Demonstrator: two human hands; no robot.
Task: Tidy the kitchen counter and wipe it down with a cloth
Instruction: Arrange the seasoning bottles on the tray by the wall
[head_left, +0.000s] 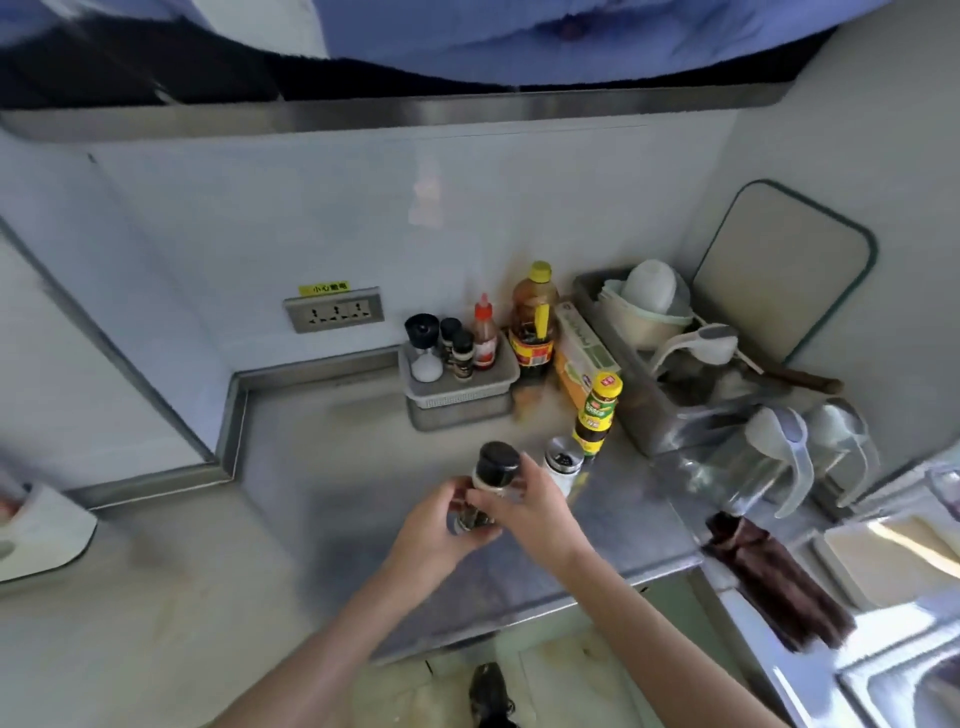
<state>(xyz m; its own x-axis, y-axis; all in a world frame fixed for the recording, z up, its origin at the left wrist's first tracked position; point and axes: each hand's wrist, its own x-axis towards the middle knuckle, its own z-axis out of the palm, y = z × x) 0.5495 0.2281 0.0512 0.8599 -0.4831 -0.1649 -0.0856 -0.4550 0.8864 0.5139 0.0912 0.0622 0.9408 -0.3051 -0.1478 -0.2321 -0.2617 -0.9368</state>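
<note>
Both hands hold a glass spice grinder (493, 475) with a black cap, tilted, just above the steel counter (332, 467). My left hand (441, 525) wraps its lower end. My right hand (524, 506) grips its upper body below the cap. Just to the right stand a white shaker with a clear lid (563, 465) and a dark sauce bottle with a yellow cap (597, 413). At the back, a grey tray (460, 387) holds several spice jars and a red sauce bottle. A dark brown cloth (769, 577) hangs over the sink edge at the right.
A big oil bottle (535, 322) and a yellow-green box (582, 358) stand beside the tray. A dish rack (654, 332) with bowls, two clear jugs (769, 457), a cutting board (784, 270) on the wall, and a sink (893, 670) fill the right. A wall socket (335, 314) sits at the back left.
</note>
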